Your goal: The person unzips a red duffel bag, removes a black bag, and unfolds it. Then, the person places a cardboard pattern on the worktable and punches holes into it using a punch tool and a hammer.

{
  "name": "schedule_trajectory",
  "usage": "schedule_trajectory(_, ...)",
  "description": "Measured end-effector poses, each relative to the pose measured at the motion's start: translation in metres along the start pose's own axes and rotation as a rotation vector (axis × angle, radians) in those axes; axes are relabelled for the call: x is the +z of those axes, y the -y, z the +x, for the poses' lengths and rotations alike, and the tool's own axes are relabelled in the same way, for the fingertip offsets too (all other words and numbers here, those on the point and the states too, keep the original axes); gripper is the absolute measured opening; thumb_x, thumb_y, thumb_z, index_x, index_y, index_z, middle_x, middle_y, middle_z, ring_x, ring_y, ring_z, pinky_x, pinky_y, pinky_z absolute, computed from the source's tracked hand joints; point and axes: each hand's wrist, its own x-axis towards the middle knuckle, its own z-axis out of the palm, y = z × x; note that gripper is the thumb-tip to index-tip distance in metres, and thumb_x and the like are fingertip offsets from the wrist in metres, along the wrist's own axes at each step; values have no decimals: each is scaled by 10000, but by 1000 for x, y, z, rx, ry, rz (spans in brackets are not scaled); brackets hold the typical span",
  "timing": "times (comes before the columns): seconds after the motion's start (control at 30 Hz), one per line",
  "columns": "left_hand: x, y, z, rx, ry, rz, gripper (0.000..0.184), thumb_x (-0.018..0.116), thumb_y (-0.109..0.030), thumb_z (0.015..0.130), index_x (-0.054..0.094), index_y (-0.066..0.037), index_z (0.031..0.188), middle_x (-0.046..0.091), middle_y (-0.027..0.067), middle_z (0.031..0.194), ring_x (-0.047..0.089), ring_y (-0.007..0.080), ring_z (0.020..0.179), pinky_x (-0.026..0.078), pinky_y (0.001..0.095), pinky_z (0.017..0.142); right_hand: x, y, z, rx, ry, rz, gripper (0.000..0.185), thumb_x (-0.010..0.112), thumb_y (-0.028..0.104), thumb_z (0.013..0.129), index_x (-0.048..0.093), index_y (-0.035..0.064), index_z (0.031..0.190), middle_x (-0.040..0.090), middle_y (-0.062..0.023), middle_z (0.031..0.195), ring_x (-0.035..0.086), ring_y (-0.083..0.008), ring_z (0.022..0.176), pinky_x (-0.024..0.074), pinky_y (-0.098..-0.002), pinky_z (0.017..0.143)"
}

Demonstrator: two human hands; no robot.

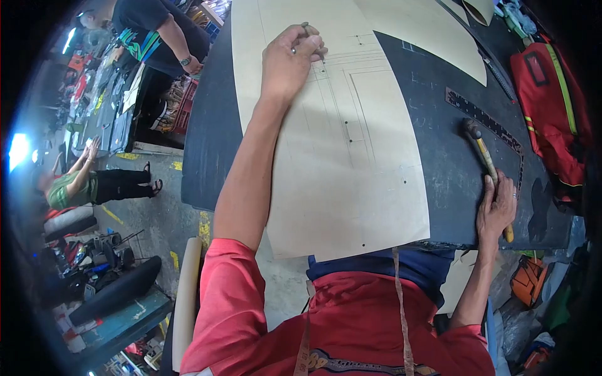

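A large cream pattern sheet (332,200) lies on the dark tabletop, marked with fine pencil lines and several small black holes. Near the sheet's far end, my left hand (290,59) is closed around a small metal punch (306,26). Its top shows above my fingers, and the rest is mostly hidden by them. At the right, my right hand (496,207) is closed on the wooden handle of a hammer (484,153). The hammer lies along the table with its head pointing away from me.
A black metal square (483,116) lies beyond the hammer, with a red bag (549,113) at the right edge. Another cream sheet (433,37) is at the far side. A tape measure (401,313) hangs round my neck. Two people are at the left.
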Motion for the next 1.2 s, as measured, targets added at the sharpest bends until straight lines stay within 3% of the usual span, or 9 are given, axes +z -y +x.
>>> schedule_trajectory(0.87, -11, -4, 1, 26, -107, -140, 177, 607, -123, 1031, 650, 34, 1101, 714, 119, 972, 729, 185, 876, 602, 297, 787, 0, 0, 0, -44, -44, -11, 266, 619, 243, 1033, 678, 43, 1199, 616, -132, 987, 612, -318, 909, 472, -420, 777)
schedule_trajectory(1.2, -4, -1, -1, 26, -1, -54, 171, 605, -128, 1051, 655, 15, 1131, 719, 94, 1003, 732, 188, 979, 594, 290, 877, 0, -1, 0, -32, -32, 7, 272, 617, 249, 1036, 685, 51, 1209, 622, -130, 993, 612, -315, 905, 476, -412, 781)
